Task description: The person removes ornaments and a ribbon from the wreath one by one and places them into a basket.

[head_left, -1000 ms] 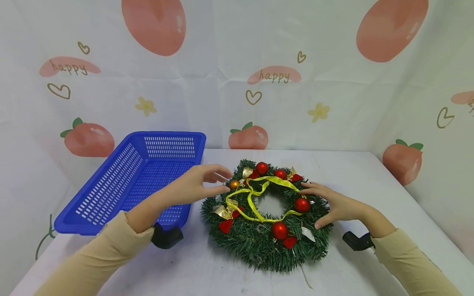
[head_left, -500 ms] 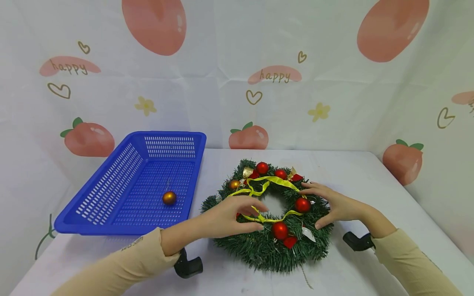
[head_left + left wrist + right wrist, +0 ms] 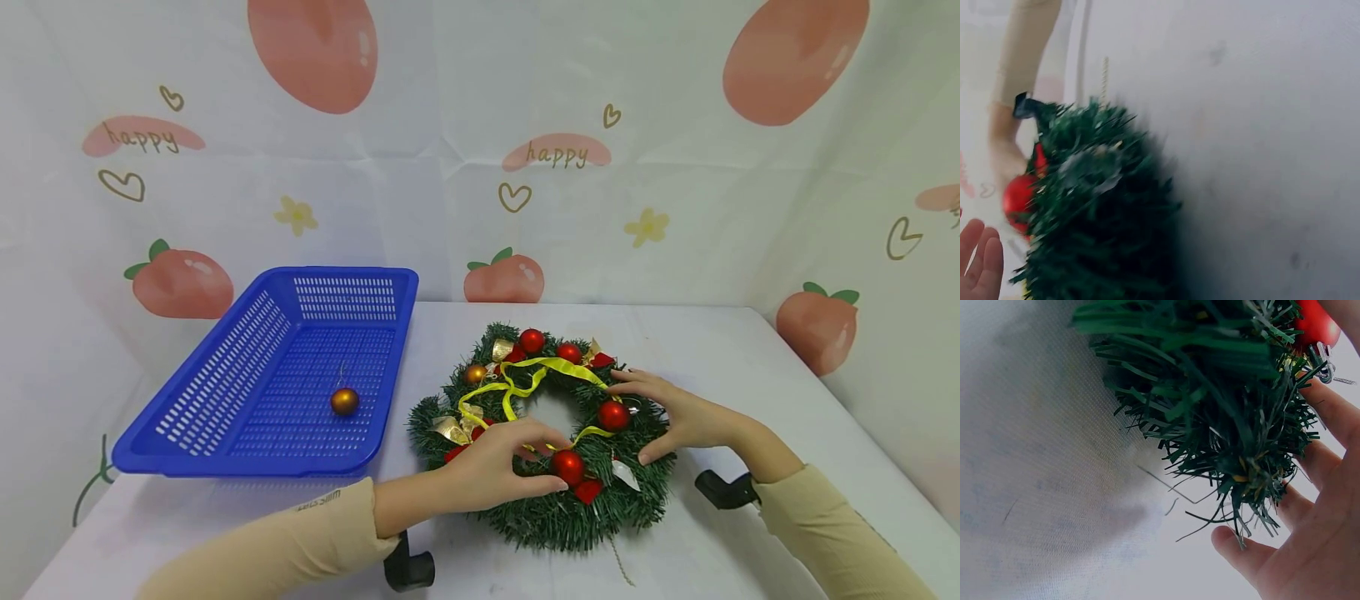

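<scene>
A green tinsel wreath lies on the white table, trimmed with red baubles, gold and red bows and a yellow ribbon. My left hand hovers over its near left part, thumb and fingers spread apart just left of a red bauble. In the left wrist view its fingertips show a gap from the red bauble. My right hand rests against the wreath's right side with spread fingers, near another red bauble. The right wrist view shows its fingers touching the greenery.
To the left stands a blue perforated basket with one gold bauble inside. A second gold bauble sits on the wreath's far left. A patterned cloth hangs behind the table.
The left hand has moved from beside the basket rim, rightward and nearer, to the red bauble at the wreath's front. The basket's gold bauble has come into view. The right hand stays put.
</scene>
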Demonstrator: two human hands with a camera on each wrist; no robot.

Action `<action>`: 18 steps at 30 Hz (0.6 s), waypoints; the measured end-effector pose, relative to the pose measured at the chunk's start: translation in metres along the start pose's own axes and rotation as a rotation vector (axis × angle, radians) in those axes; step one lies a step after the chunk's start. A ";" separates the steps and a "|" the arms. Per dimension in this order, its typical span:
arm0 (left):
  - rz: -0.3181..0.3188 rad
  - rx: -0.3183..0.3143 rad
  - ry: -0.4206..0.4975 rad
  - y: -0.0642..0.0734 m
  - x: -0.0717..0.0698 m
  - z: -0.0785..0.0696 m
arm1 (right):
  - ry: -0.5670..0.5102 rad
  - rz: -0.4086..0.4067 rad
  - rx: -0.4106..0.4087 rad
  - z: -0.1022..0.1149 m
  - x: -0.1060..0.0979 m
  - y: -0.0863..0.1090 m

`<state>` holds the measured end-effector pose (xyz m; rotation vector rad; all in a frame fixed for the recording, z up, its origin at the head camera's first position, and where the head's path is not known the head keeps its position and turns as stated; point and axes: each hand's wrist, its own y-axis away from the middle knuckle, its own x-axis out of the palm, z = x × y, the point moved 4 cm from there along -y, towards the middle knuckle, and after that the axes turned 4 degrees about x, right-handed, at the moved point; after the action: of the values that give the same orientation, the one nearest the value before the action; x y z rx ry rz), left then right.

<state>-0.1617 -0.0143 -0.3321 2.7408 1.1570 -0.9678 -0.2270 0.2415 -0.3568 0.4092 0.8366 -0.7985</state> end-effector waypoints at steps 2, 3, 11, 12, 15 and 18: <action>-0.011 0.003 -0.001 -0.001 0.004 0.002 | 0.003 -0.001 -0.002 0.000 0.000 0.000; -0.016 0.006 -0.004 -0.002 0.006 0.004 | 0.005 -0.001 -0.002 0.000 0.000 0.000; -0.076 -0.002 -0.018 -0.001 0.017 0.018 | 0.003 0.000 -0.007 0.000 0.000 0.000; -0.082 -0.003 -0.018 -0.001 0.018 0.019 | 0.003 0.000 -0.006 0.000 0.000 0.000; -0.093 -0.017 -0.023 -0.001 0.020 0.021 | 0.000 0.000 -0.001 0.000 0.000 0.000; -0.092 -0.040 -0.042 -0.002 0.021 0.022 | 0.002 0.001 0.006 0.000 0.000 0.000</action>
<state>-0.1638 -0.0045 -0.3613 2.6448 1.2912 -0.9944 -0.2273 0.2416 -0.3570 0.4156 0.8357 -0.7999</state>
